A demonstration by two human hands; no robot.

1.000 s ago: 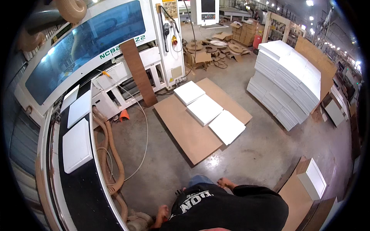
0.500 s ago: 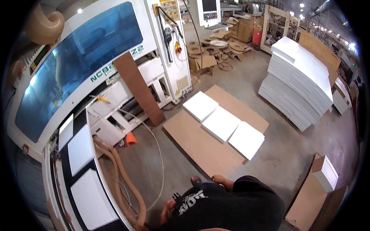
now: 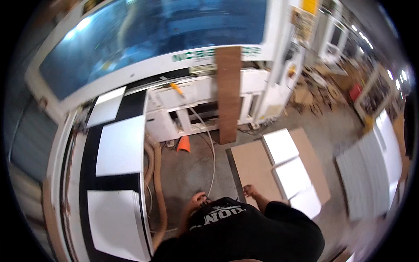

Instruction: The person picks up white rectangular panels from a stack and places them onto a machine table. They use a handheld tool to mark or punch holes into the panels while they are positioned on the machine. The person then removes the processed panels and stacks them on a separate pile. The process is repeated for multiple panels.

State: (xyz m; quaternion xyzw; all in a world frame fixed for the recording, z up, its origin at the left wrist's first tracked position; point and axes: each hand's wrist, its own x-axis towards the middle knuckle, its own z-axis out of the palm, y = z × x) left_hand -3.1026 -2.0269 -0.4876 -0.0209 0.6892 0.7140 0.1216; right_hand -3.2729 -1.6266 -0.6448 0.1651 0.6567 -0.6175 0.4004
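Observation:
In front of my dark shirt, my left hand is held low with its fingers loosely curled and apart; I see nothing in it. My right hand has its fingers bent in, also with no visible object, and appears over the near left edge of a brown board on the floor. Stacks of white panels lie in a row on that board. To my left, a black conveyor belt carries a near stack of white panels, a middle white panel and a farther one.
A large machine with a blue window stands ahead; a brown plank leans on it. Brown hoses, a thin pale hose and an orange piece are beside the conveyor. A tall panel stack stands at right.
My view has swung left toward the machine and conveyor, so the board and stacks sit farther right. Both hands remain low in front of me, with nothing visibly taken up.

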